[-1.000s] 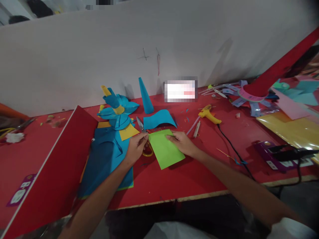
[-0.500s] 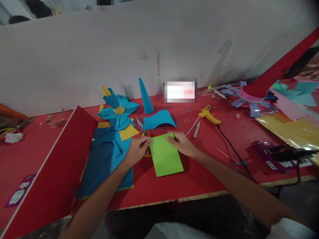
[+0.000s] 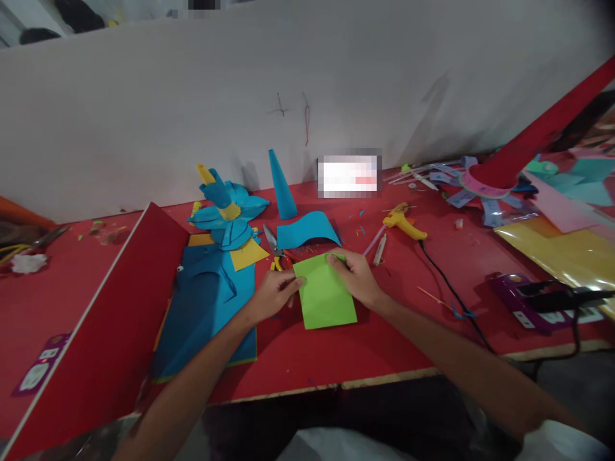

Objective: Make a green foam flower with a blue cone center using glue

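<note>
Between my hands is a flat rectangle of bright green paper (image 3: 328,298), tilted above the red table. My left hand (image 3: 275,293) pinches its left edge, thumb on the near face. My right hand (image 3: 355,276) grips the upper right corner with the thumb in front and fingers behind. Just beyond the paper lie scissors (image 3: 272,242) with their handles partly hidden. A curved piece of blue paper (image 3: 308,230) rests behind them. Farther back stands a blue paper cone (image 3: 282,189), beside a blue paper flower (image 3: 229,214) with a yellow centre.
Blue sheets (image 3: 202,320) lie at left, next to an upright red divider (image 3: 106,320). A yellow glue gun (image 3: 406,222) trails a black cord at right. Farther right are a purple power strip (image 3: 519,304), a yellow glossy sheet (image 3: 552,246) and a red cone (image 3: 542,137).
The green paper has shifted slightly right and its lower edge has risen. My left hand has slid a little down its left edge; my right hand still grips the top right.
</note>
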{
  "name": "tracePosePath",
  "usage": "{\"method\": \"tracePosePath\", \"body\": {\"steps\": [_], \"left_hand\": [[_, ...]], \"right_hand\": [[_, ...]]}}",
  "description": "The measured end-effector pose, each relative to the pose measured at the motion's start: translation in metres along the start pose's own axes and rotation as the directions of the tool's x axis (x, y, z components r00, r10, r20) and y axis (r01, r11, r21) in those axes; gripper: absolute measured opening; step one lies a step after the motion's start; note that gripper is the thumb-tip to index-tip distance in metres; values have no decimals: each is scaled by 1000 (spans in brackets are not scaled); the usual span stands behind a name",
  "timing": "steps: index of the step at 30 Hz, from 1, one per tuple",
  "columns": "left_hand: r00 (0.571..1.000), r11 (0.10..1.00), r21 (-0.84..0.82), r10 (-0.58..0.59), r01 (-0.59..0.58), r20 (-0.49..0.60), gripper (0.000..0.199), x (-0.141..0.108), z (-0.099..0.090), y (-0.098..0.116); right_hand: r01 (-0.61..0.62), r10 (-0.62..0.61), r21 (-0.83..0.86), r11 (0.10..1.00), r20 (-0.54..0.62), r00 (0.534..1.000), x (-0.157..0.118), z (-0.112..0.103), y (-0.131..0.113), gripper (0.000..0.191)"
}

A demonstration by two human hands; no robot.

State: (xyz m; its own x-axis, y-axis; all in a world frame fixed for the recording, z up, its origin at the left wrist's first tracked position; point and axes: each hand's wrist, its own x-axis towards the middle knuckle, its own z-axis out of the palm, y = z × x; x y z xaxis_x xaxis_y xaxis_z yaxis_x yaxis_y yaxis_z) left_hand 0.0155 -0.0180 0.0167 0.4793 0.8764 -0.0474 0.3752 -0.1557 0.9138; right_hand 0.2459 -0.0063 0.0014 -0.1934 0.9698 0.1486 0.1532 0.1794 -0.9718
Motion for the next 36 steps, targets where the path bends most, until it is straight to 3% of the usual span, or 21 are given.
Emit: {"method": "tracePosePath", "body": {"steps": [4,7,9,11,13,15,17,23,29,36], "left_hand": [[977,998,41,51,-43,-209,62,0,-4,-1],[917,999,39,45,-32,-395,60,0,-6,-2],[894,1000,-3,20,-24,-448,56,1,-6,-3],[919,998,-69,-26,-1,-393,52,1,-3,-5],[967,997,-70,-41,25,-251,50,2,2,-6],[993,1000,6,2,-1,-118,49,2,7,-7],[997,996,78,54,-49,-59,47,3,10,-8],[994,992,123,12,1,-107,57,3,3,-12],[951,990,140,28,16,-309,62,4,-7,-11],[969,981,186,91,-48,-231,64,2,0,-7]], "right_hand": [[-42,41,14,999,46,998,2,0,5,47],[-14,23,-171,985,53,998,4,3,12,55],[-27,43,-221,975,68,997,3,4,15,60],[-62,83,-174,983,119,989,1,6,13,58],[-68,88,-138,988,145,985,-1,6,9,56],[-24,45,-164,986,128,991,-2,5,4,55],[22,4,-215,976,119,993,-1,5,2,57],[81,-41,-389,918,111,993,2,4,10,60],[97,-22,-441,892,174,985,5,0,16,59],[56,-15,-399,915,107,994,5,0,13,60]]}}
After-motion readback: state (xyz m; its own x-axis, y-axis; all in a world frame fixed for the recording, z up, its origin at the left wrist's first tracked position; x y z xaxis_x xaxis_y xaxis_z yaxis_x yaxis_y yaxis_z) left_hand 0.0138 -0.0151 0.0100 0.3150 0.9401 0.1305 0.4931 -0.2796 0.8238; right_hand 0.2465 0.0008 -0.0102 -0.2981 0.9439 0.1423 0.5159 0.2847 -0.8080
